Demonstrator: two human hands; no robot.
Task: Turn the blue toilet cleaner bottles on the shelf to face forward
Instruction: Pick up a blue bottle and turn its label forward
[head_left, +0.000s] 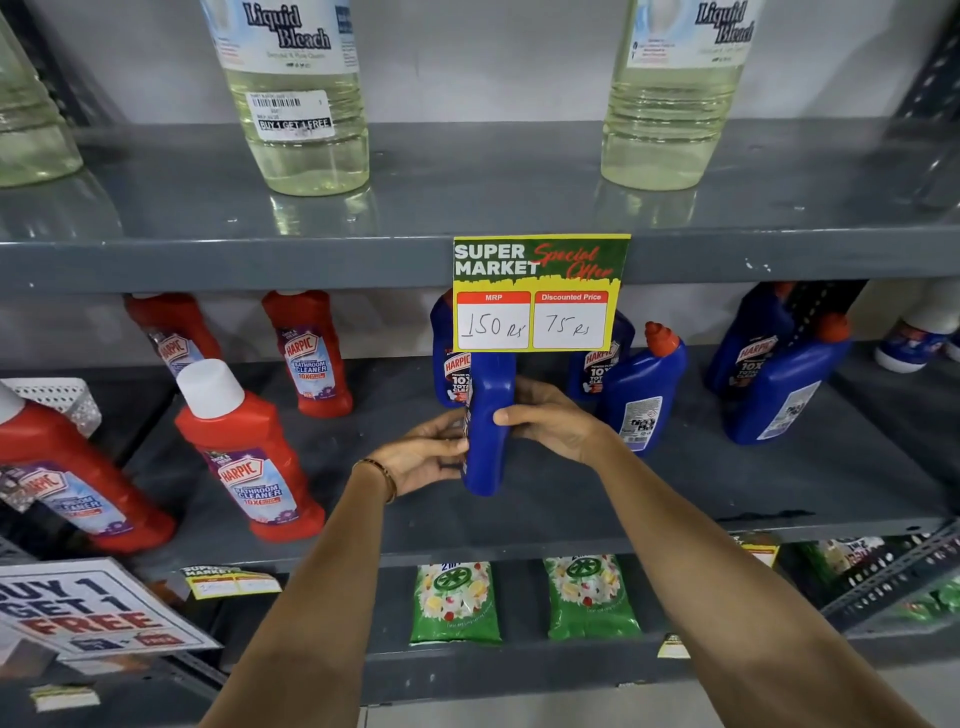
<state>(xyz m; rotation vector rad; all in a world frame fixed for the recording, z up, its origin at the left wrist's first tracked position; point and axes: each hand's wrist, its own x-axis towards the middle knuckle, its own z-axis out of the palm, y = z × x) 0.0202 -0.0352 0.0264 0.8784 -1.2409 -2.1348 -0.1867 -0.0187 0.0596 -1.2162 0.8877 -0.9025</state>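
On the middle grey shelf (571, 499) both my hands grip one blue toilet cleaner bottle (488, 447), turned side-on to me. My left hand (423, 457) holds its left side, my right hand (550, 421) its right side. Its top is hidden behind the yellow price card (537, 293). Behind it stands a blue bottle (449, 376) with its front label toward me. To the right, a blue bottle (641, 400) shows its back label, with another (595, 371) behind it facing front. Farther right, one blue bottle (779, 395) shows its back label and one (748, 353) faces front.
Red bathroom cleaner bottles (249, 457) stand on the left of the same shelf. Large liquid bleach bottles (301, 104) sit on the shelf above. Green pouches (457, 603) lie on the shelf below. A "buy 1 get 1 free" sign (88, 608) hangs at lower left.
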